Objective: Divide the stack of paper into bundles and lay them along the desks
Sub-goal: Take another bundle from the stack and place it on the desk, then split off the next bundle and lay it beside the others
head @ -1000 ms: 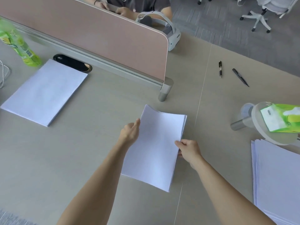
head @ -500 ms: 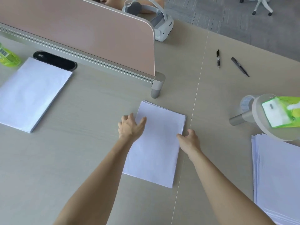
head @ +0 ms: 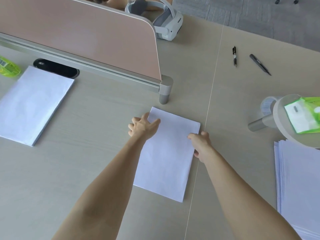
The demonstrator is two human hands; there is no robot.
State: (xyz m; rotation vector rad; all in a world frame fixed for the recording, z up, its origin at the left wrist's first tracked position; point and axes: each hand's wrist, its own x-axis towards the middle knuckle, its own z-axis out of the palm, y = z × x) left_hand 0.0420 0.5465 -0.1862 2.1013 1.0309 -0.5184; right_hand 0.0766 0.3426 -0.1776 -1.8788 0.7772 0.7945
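A white paper bundle (head: 168, 153) lies flat on the beige desk (head: 97, 129), just left of the seam between two desks. My left hand (head: 142, 127) rests with spread fingers on the bundle's far left corner. At the bundle's right edge, my right hand (head: 200, 144) touches the paper with relaxed fingers. Another bundle (head: 32, 104) lies flat further left on the same desk. The main paper stack (head: 301, 184), its sheets slightly fanned, sits at the right edge of view.
A pink divider panel (head: 83, 37) with a grey foot (head: 165, 90) runs behind the bundles. A white headset (head: 166, 23), two pens (head: 234, 56), a green tissue pack (head: 304, 115) on a round stand, a green bottle (head: 7, 66) and a black cable port (head: 55, 68) are around. Another person's hands show beyond the divider.
The bundle was held slightly raised between both hands; now it lies flat on the desk. Both hands have loosened their hold and slid toward its far end.
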